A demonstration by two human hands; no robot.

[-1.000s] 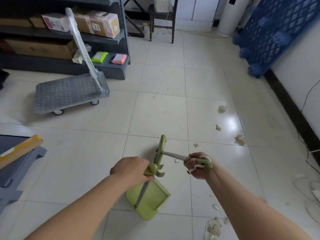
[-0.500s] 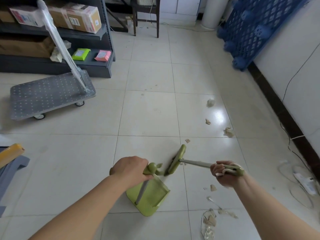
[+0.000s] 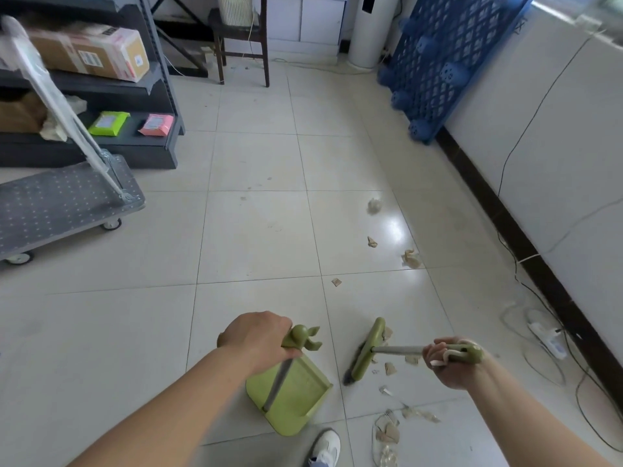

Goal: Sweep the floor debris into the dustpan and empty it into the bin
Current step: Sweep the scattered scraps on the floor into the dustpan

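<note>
My left hand grips the top of the green dustpan's handle; the dustpan stands on the tiles just below it. My right hand is closed on the green grip of the small broom, whose green head rests on the floor right of the dustpan, apart from it. Small beige scraps lie beside the broom head. More debris lies farther out: a white wad, a scrap, a crumpled piece and a chip. A pile with clear plastic sits near my shoe.
A grey platform trolley stands at the left before dark shelving with boxes. A blue pallet leans on the right wall. Cables and a power strip lie along the dark skirting. A chair stands at the back. My white shoe shows at the bottom.
The broom head has swung from in front of the dustpan out to its right and nearer to me. My right hand moved right. The dustpan has stayed put.
</note>
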